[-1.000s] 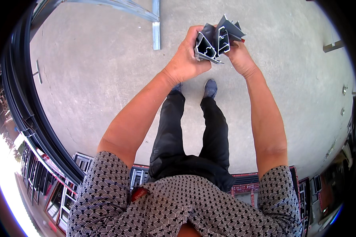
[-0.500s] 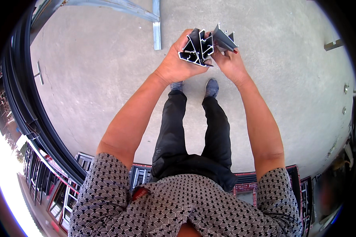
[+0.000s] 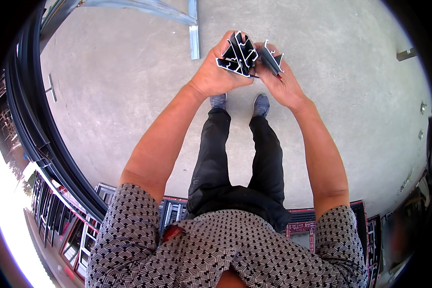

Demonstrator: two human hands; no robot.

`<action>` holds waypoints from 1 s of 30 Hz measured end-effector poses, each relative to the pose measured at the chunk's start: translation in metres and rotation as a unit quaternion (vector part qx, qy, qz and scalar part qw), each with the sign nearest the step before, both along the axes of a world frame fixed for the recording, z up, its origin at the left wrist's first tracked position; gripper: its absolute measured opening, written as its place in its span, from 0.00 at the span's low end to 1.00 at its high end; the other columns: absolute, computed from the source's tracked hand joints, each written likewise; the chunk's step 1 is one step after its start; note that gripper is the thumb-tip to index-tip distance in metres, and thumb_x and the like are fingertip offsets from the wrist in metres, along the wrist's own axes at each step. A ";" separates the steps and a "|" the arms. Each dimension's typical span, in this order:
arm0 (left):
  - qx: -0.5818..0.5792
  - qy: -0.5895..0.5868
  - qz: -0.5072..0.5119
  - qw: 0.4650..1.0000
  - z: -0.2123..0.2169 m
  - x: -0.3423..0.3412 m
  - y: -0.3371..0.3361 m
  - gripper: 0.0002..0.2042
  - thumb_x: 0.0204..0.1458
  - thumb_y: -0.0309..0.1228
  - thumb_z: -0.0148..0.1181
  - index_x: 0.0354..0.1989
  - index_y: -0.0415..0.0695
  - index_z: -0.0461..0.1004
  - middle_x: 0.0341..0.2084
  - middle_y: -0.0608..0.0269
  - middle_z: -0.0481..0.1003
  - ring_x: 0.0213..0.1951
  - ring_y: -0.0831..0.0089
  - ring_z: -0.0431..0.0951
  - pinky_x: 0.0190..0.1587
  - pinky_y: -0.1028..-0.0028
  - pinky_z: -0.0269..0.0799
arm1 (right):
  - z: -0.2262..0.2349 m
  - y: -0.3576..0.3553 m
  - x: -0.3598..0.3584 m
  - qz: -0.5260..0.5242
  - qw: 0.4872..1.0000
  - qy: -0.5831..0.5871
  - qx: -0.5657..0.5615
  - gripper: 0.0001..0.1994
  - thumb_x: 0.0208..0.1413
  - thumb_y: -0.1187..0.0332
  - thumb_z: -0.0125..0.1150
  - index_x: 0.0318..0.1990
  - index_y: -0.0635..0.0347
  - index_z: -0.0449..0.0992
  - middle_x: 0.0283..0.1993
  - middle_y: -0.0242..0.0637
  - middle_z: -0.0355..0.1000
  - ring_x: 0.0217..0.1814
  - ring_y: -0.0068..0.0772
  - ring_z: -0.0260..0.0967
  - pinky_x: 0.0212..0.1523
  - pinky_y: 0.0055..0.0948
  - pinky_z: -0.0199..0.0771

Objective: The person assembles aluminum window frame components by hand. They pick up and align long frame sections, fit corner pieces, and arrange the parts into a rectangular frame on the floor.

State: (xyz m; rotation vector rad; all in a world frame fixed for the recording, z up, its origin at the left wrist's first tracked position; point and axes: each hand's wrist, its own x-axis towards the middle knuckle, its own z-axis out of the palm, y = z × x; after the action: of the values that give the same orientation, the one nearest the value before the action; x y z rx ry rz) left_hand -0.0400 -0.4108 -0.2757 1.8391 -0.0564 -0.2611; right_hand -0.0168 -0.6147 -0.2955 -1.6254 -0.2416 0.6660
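The left hand is closed around a bundle of short dark aluminium profile pieces, held out in front of the body above the concrete floor. The right hand grips one separate profile piece just beside the bundle, at its right side. Compared with a second ago, both hands are a little more to the left and the separate piece stands more apart. A long metal bar lies on the floor beyond the hands.
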 end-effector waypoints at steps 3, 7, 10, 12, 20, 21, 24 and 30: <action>-0.029 0.014 0.001 0.999 0.005 -0.002 0.000 0.37 0.40 0.21 0.80 0.60 0.46 0.65 0.46 0.69 0.76 0.47 0.75 0.78 0.56 0.71 0.77 | 0.007 0.001 0.001 0.016 1.000 0.008 -0.004 0.21 0.69 0.68 0.56 0.67 0.60 0.67 0.56 0.45 0.74 0.59 0.37 0.74 0.62 0.37 0.72; -0.076 0.000 -0.008 0.997 -0.003 -0.012 0.000 0.37 0.41 0.19 0.79 0.61 0.46 0.65 0.45 0.70 0.75 0.46 0.77 0.78 0.55 0.73 0.77 | 0.006 -0.004 0.004 0.034 0.999 -0.038 -0.015 0.22 0.67 0.70 0.56 0.68 0.58 0.67 0.58 0.44 0.74 0.60 0.38 0.74 0.62 0.36 0.73; -0.103 -0.014 -0.007 0.995 -0.008 -0.020 -0.001 0.36 0.44 0.20 0.79 0.62 0.48 0.66 0.46 0.71 0.75 0.47 0.77 0.78 0.56 0.73 0.76 | 0.011 -0.002 0.003 0.037 0.997 -0.067 0.019 0.23 0.67 0.75 0.55 0.69 0.54 0.67 0.61 0.41 0.73 0.63 0.39 0.73 0.64 0.37 0.73; -0.118 -0.001 -0.014 0.993 -0.016 -0.027 0.000 0.35 0.46 0.20 0.78 0.62 0.53 0.68 0.51 0.70 0.73 0.52 0.75 0.76 0.58 0.71 0.76 | 0.012 0.001 0.002 0.032 0.995 -0.085 0.042 0.24 0.66 0.78 0.55 0.69 0.52 0.68 0.63 0.39 0.73 0.65 0.40 0.72 0.66 0.37 0.73; -0.096 -0.146 0.008 0.985 -0.020 -0.026 -0.005 0.36 0.42 0.21 0.79 0.62 0.50 0.70 0.56 0.61 0.71 0.60 0.60 0.73 0.63 0.66 0.73 | 0.010 0.004 0.004 0.018 0.997 -0.070 0.010 0.26 0.65 0.82 0.55 0.69 0.47 0.68 0.66 0.36 0.72 0.69 0.39 0.72 0.68 0.36 0.74; -0.088 -0.136 0.005 0.987 -0.019 -0.027 -0.004 0.36 0.42 0.21 0.80 0.62 0.49 0.70 0.57 0.60 0.70 0.61 0.59 0.73 0.63 0.65 0.73 | 0.013 0.004 0.004 0.021 0.998 -0.051 0.017 0.26 0.65 0.82 0.55 0.69 0.47 0.68 0.66 0.35 0.72 0.69 0.39 0.71 0.67 0.36 0.74; -0.048 -0.134 -0.006 0.990 -0.017 -0.028 -0.002 0.37 0.42 0.19 0.79 0.63 0.49 0.68 0.57 0.61 0.69 0.59 0.61 0.73 0.61 0.67 0.74 | 0.027 0.007 0.007 0.029 0.999 -0.027 0.027 0.27 0.64 0.82 0.54 0.69 0.47 0.68 0.66 0.35 0.72 0.68 0.40 0.71 0.67 0.37 0.73; -0.079 -0.077 0.019 0.994 -0.016 -0.024 -0.002 0.38 0.42 0.17 0.76 0.64 0.48 0.66 0.56 0.64 0.69 0.55 0.69 0.75 0.59 0.68 0.75 | 0.017 0.006 0.008 0.044 0.997 -0.054 0.027 0.27 0.64 0.81 0.52 0.70 0.47 0.68 0.66 0.37 0.72 0.70 0.43 0.70 0.70 0.40 0.71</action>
State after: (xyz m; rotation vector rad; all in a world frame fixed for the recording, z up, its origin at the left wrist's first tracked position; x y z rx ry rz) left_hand -0.0640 -0.4130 -0.2918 1.6973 -0.1450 -0.0861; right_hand -0.0087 -0.6089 -0.2786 -1.6072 -0.4078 0.6332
